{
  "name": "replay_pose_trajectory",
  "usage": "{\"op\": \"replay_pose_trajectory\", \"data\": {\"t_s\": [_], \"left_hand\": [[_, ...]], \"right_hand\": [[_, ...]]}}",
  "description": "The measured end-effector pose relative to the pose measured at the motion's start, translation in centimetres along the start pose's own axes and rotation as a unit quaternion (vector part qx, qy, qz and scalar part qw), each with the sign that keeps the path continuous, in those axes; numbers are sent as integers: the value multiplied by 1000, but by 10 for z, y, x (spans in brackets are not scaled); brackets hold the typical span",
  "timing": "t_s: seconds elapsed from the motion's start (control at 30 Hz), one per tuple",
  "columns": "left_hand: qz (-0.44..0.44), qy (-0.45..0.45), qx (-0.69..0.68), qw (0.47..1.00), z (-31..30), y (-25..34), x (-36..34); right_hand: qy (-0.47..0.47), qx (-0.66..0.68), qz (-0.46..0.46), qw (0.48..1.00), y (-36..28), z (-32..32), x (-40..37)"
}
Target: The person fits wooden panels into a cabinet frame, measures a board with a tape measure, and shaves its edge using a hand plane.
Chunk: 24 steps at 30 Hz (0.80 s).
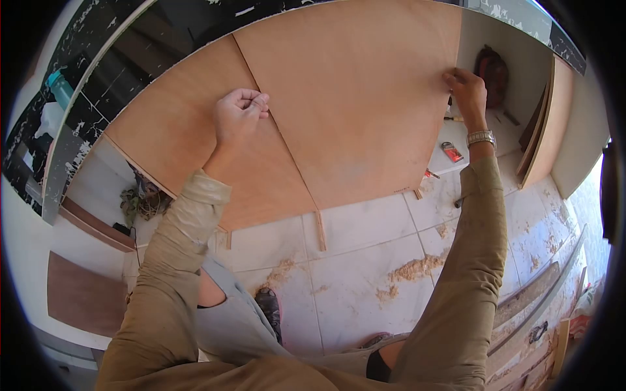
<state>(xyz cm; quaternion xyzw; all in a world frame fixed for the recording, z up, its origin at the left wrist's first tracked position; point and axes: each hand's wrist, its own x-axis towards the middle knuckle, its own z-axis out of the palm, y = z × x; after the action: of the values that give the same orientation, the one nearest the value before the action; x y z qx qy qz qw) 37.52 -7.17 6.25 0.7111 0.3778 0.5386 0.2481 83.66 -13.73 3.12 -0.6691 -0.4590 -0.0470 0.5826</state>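
Note:
Two light-brown wooden panels stand upright under a counter, with a narrow vertical seam between them. Beside that seam, in front of the left panel (176,104), is my left hand (241,112), its thumb and fingers pressed together; whatever they hold, if anything, is hidden. My right hand (467,91) is closed at the right edge of the right panel (365,98), its fingertips on that edge. A thin wood strip (320,231) sticks out from below the seam, and shorter strips show under the outer parts of the panels.
Sawdust (417,267) lies on the tiled floor. A small red packet (452,152) rests inside the opening at right, near a dark red backpack (491,75). Boards (550,124) lean at the far right. A turquoise bottle (60,88) stands on the black counter (104,72).

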Motion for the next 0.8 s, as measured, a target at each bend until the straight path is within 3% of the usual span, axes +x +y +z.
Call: {"op": "replay_pose_trajectory", "data": {"t_s": [0.07,0.17,0.27,0.33,0.57,0.63,0.8], "left_hand": [[-1,0,18,1000,2,1,1],[-4,6,22,1000,3,3,0],[32,10,-6,999,5,-2,0],[22,8,43,999,5,-1,0],[85,66,3,994,13,-15,-5],[68,69,20,995,12,-16,-3],[69,54,38,995,0,-21,4]], "right_hand": [[-17,22,38,999,-12,-4,-5],[51,-3,-20,998,-6,6,-2],[49,16,-55,997,1,12,1],[48,10,-12,999,-15,4,-8],[83,149,2,985,-1,14,-7],[94,177,-9,980,5,13,0],[28,218,-5,975,23,11,10]]}}
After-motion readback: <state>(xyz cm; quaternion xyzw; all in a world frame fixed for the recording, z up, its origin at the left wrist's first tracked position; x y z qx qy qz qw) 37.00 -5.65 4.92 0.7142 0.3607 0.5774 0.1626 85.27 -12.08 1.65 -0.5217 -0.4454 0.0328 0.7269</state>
